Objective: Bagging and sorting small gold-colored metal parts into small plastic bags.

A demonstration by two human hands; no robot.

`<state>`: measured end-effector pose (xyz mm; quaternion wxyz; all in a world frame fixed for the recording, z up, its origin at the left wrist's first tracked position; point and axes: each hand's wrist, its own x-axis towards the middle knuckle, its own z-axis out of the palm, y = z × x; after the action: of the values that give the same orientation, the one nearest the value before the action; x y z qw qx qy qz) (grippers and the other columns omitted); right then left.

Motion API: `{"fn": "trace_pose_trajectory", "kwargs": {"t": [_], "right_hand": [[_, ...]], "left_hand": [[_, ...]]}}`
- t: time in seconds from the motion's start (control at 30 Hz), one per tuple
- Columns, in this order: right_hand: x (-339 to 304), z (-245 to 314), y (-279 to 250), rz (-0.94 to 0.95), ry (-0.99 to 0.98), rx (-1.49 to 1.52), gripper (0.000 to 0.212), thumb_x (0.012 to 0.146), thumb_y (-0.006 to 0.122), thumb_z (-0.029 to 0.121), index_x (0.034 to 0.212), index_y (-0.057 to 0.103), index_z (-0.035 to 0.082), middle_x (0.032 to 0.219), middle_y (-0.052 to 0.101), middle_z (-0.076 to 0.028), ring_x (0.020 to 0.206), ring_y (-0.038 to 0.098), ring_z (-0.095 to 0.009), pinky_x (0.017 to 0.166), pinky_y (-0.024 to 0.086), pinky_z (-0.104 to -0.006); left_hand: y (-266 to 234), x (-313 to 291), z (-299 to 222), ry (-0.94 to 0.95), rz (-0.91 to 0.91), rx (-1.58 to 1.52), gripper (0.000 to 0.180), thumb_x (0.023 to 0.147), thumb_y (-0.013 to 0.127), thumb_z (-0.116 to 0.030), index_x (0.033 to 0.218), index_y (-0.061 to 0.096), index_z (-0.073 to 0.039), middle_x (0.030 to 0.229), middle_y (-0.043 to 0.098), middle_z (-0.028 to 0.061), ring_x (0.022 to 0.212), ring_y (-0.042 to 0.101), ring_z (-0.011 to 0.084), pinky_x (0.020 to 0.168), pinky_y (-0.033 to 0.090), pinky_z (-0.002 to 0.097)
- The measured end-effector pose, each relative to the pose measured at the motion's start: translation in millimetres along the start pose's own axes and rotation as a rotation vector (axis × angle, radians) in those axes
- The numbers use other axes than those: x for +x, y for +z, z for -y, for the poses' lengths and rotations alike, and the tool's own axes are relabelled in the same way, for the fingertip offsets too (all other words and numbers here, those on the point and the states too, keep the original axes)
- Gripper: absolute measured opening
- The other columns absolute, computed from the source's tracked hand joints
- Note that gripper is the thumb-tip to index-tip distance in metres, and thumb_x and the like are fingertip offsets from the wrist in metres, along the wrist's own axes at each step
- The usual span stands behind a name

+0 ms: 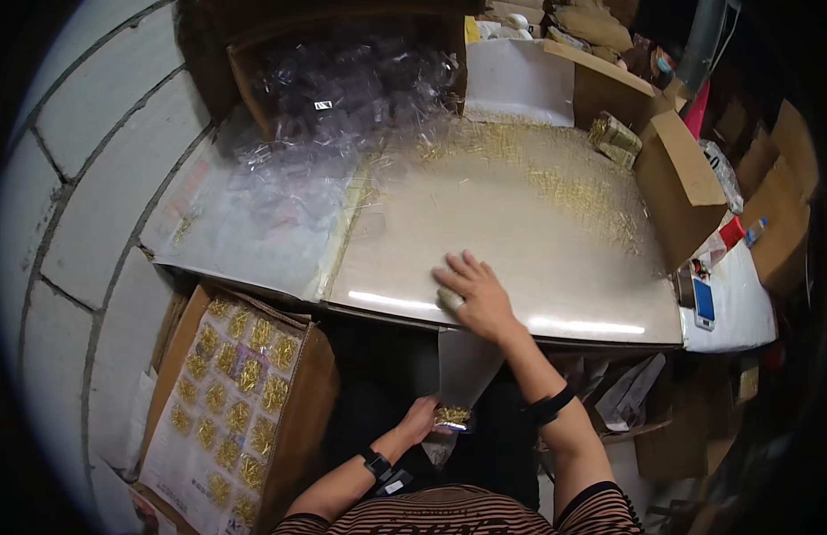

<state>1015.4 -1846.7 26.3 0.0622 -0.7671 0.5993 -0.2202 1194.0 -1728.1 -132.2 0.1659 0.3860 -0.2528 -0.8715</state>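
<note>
My left hand (421, 419) is closed on a small clear plastic box (454, 426) below the table edge, with small thin gold-coloured pieces (453, 414) in it. Above the box, a translucent sheet (467, 364) hangs from the table's front edge like a chute. My right hand (478, 299) is over that edge, palm down with its fingers spread. Something pale covers the thumb, too blurred to name. More gold-coloured pieces (574, 183) are strewn across the far part of the glossy table (449, 232).
A heap of empty clear boxes (342, 98) fills the back left. At lower left, a carton (320, 374) holds rows of filled boxes (238, 415). Cardboard flaps (686, 192) wall the right side, near a bundle (615, 140) and a small blue-and-white scale (703, 303).
</note>
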Motion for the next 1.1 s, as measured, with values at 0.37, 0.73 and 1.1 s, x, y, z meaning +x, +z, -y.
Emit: {"fn": "trace_pose_trajectory", "kwargs": {"t": [0.37,0.73,1.1], "right_hand": [[-147,51,-28,-0.028,0.004,0.126,0.043,0.069,0.064,0.000,0.111,0.058,0.002,0.121,0.056,-0.014,0.114,0.053,-0.032,0.095,0.045,-0.0400],[-222,41,-16,0.101,0.267,0.481,0.030,0.077,0.059,-0.004,0.107,0.060,0.001,0.106,0.063,-0.016,0.097,0.062,-0.034,0.083,0.051,-0.0375],[-180,70,1,0.045,0.070,0.463,0.032,0.075,0.063,0.003,0.107,0.061,0.001,0.110,0.062,-0.014,0.108,0.057,-0.032,0.091,0.047,-0.0387]], "left_hand": [[12,8,-1,0.028,0.041,-0.069,0.035,0.097,0.036,-0.028,0.115,0.053,-0.003,0.101,0.065,0.0106,0.083,0.067,0.0201,0.058,0.059,0.0322],[11,-35,-2,0.015,0.036,-0.138,0.038,0.099,0.040,-0.029,0.112,0.055,0.002,0.096,0.065,0.0132,0.080,0.067,0.0196,0.062,0.060,0.0341],[46,-61,-30,0.186,0.060,0.101,0.029,0.098,0.043,-0.024,0.106,0.056,0.000,0.085,0.063,0.0067,0.068,0.065,0.0139,0.049,0.056,0.0254]]}}
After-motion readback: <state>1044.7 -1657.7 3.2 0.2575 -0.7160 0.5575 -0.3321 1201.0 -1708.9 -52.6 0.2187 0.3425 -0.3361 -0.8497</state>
